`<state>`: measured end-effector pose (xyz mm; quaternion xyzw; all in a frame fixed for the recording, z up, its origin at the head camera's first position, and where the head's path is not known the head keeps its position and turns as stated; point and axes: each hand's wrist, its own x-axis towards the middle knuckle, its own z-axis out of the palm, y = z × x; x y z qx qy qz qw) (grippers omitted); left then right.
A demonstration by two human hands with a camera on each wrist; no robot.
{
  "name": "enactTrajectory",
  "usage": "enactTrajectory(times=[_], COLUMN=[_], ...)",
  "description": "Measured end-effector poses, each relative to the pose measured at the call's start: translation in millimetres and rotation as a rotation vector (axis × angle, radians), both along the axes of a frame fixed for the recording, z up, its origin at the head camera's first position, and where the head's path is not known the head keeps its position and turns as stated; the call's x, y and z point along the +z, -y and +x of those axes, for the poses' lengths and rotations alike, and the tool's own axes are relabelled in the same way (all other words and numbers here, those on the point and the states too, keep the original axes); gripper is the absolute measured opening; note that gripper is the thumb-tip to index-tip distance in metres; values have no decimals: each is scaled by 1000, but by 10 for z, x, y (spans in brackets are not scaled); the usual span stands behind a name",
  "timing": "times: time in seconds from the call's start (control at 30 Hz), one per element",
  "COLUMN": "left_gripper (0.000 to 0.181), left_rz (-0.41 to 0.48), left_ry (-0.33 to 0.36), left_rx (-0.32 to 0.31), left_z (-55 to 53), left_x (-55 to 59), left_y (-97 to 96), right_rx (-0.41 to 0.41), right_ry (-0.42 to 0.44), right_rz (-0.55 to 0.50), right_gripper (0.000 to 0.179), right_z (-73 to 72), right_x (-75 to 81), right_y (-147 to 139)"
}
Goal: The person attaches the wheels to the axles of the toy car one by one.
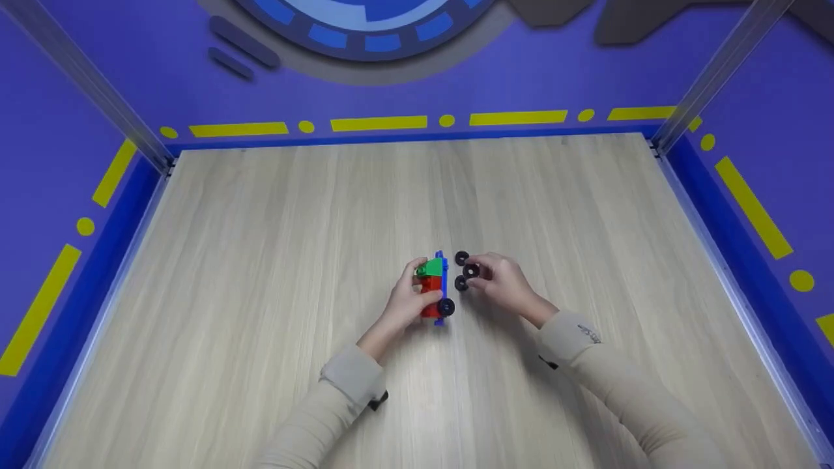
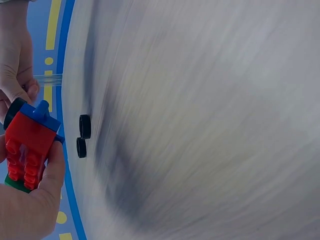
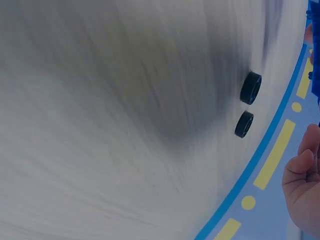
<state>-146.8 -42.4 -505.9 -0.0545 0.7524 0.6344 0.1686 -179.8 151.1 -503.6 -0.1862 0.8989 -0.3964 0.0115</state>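
My left hand (image 1: 410,296) grips a toy car (image 1: 431,286) of red, green and blue bricks, tipped on its side with the blue base facing right. A black wheel (image 1: 446,307) sits on the base at the end nearer me. To the right of the car, my right hand (image 1: 505,283) pinches a loose black wheel (image 1: 470,271) between thumb and fingers. In the left wrist view, red studs (image 2: 32,167) of the car show between the left thumb and fingers. Only part of the blue base (image 3: 316,50) appears in the right wrist view.
Two more black wheels, a farther one (image 1: 461,258) and a nearer one (image 1: 461,283), stand on the wooden table (image 1: 293,228) between the car and the right hand. Blue-purple walls (image 1: 391,98) with yellow marks enclose the table's back and sides.
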Motion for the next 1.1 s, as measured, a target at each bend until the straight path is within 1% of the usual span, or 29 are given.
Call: enactTrajectory(times=[0.17,0.2,0.23,0.37,0.4,0.43,0.47,0.6,0.67,0.8,0.93,1.1], left_gripper=[66,65,65,64,63,64,64,67,67,66,65,65], left_rz=[-7,-4,0,7,8,9,10,1,-8,-17,-8,13], left_ry=[12,16,16,30,35,36,39,41,37,13,-1,0], left_rx=[-3,-5,-8,-19,-22,-24,-25,-24,-21,-27,-41,-42], left_z=[3,18,22,84,84,71,69,8,4,7,24,35], left_x=[2,45,51,225,236,206,206,42,18,5,16,27], left_y=[-4,-5,-3,0,2,4,4,6,2,-3,1,0], right_rx=[4,4,6,19,20,23,27,34,34,32,35,30], right_ry=[24,30,33,38,37,35,32,23,20,16,14,22], right_rz=[2,6,7,5,5,2,1,-1,-2,-12,-18,-32], right_gripper=[31,31,31,33,33,33,33,33,33,33,34,32], right_z=[31,35,39,52,55,58,63,76,79,81,84,93], right_x=[29,31,33,37,40,42,46,58,64,68,69,76], right_y=[51,59,66,86,89,92,94,102,108,119,130,144])
